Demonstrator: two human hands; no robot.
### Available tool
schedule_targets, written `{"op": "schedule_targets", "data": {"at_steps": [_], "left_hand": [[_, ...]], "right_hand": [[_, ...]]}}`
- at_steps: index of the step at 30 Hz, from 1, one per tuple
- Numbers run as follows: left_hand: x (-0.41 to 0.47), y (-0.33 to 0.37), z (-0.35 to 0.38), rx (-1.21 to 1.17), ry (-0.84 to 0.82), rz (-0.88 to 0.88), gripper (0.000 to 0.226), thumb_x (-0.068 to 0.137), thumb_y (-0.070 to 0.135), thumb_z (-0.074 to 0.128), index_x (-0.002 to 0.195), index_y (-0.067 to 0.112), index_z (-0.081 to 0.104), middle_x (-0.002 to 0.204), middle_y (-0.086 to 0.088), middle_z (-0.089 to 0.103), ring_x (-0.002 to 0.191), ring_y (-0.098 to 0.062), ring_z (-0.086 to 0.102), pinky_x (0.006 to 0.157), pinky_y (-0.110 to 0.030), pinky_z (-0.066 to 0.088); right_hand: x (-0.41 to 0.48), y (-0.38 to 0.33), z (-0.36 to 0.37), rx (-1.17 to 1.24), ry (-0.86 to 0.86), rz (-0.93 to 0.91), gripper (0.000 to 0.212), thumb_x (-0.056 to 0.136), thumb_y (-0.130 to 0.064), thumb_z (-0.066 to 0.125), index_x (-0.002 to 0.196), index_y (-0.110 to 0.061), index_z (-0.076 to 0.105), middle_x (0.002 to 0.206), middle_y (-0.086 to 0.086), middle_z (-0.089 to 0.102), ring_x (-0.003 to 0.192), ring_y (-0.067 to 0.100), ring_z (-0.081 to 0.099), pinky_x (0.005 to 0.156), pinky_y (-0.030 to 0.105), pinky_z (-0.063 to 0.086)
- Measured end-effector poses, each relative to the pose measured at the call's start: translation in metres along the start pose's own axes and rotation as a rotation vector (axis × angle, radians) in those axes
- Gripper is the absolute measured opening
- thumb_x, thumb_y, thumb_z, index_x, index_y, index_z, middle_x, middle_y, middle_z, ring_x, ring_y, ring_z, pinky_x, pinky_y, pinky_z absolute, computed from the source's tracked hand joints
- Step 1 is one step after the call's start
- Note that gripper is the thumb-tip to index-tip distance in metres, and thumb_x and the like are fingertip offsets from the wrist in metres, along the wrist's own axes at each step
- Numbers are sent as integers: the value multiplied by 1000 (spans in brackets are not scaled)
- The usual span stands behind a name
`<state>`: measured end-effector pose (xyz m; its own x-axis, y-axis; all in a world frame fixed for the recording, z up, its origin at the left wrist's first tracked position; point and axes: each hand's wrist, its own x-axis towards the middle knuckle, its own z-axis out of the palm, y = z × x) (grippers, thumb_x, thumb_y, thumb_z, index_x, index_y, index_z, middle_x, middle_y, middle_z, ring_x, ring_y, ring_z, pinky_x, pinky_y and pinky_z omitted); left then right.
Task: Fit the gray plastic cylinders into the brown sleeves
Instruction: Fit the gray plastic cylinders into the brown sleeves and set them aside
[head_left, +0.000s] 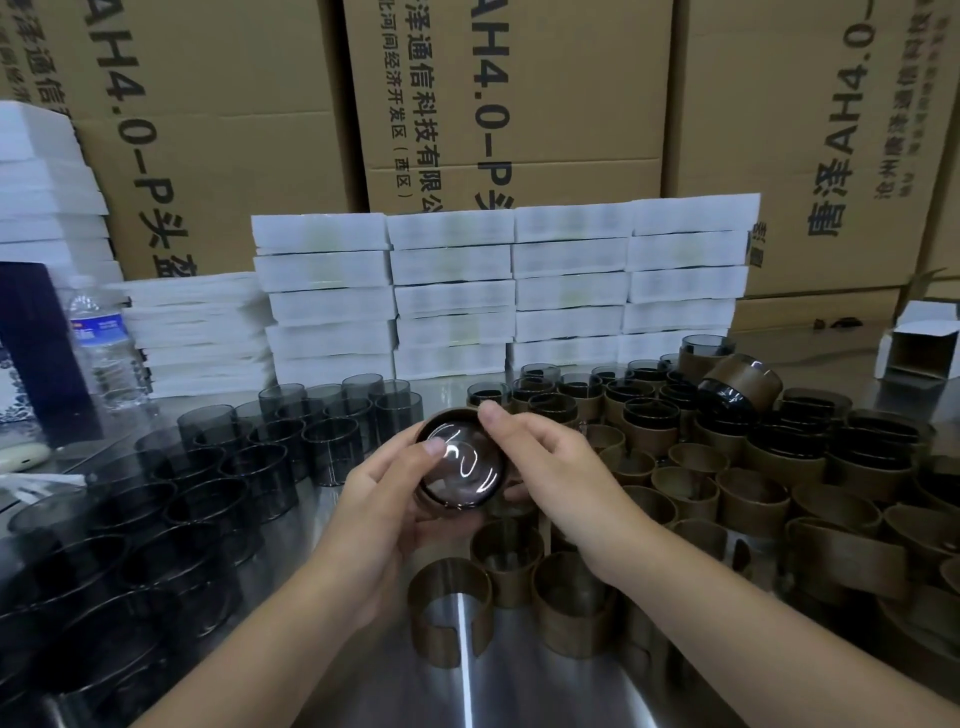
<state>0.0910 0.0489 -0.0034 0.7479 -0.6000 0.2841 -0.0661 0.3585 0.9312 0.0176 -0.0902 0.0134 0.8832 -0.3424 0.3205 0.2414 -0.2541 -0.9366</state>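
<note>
The left hand (379, 499) is cupping a gray plastic cylinder (462, 465) from below and from the left, its thumb lying on the glossy closed end. The right hand (556, 462) is pinching the far rim from the right, its fingers curled around the side. A brown sleeve (447, 414) appears to be wrapping the cylinder's wall, though how far on it is seated is hard to judge from this angle. The cylinder is sitting between the two hands, neither nearer than the other. Its long axis is running near to far and tilting upward, so the closed end is facing the person. Any further push will likely have to travel along that line. Just below the hands, empty sleeves (566, 597) are standing on the steel table (467, 686) and spreading right. Bare cylinders (218, 467) are crowding the left, and sleeved ones (649, 415) are piling up far right. White foam stacks (452, 291) and cardboard cartons (509, 104) are lining the back.
</note>
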Motion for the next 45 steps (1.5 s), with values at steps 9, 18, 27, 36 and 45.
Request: {"op": "schedule_targets", "data": {"at_steps": [9, 18, 27, 36, 45], "left_hand": [[-3, 5, 7, -12, -44, -100, 45, 60, 59, 71, 91, 26, 78, 95, -14, 75, 75, -26, 74, 53, -27, 58], [-3, 3, 10, -19, -26, -112, 46, 70, 61, 53, 89, 28, 79, 98, -11, 75, 83, -25, 74, 54, -23, 57], [-4, 1, 13, -30, 56, -144, 67, 62, 67, 54, 93, 13, 77, 93, -17, 75, 74, -26, 74, 48, -26, 56], [-5, 4, 15, 62, 247, -93, 48, 97, 42, 44, 68, 27, 78, 70, -7, 74, 56, -18, 70, 42, -28, 51], [-6, 4, 17, 18, 312, -151, 34, 98, 30, 46, 90, 5, 66, 62, -10, 70, 45, -25, 65, 33, -26, 45]], "right_hand": [[1, -1, 1, 62, -90, 195, 86, 50, -89, 49, 105, -26, 69, 98, -5, 74, 96, 15, 69, 95, 41, 49], [0, -1, 4, 81, -14, 149, 51, 87, -63, 42, 94, -22, 73, 87, -5, 75, 81, 9, 71, 79, 33, 57], [-4, -5, 10, 65, 32, 96, 39, 92, -52, 45, 91, -19, 65, 76, 3, 71, 53, 13, 63, 40, 23, 46], [-8, -1, 16, -54, 33, 62, 48, 84, -62, 44, 95, -20, 66, 91, 2, 72, 78, 12, 67, 55, 15, 50], [-12, -6, 17, 1, 1, 105, 55, 92, -54, 42, 53, -19, 56, 41, -12, 51, 38, -5, 46, 41, 6, 33]]}}
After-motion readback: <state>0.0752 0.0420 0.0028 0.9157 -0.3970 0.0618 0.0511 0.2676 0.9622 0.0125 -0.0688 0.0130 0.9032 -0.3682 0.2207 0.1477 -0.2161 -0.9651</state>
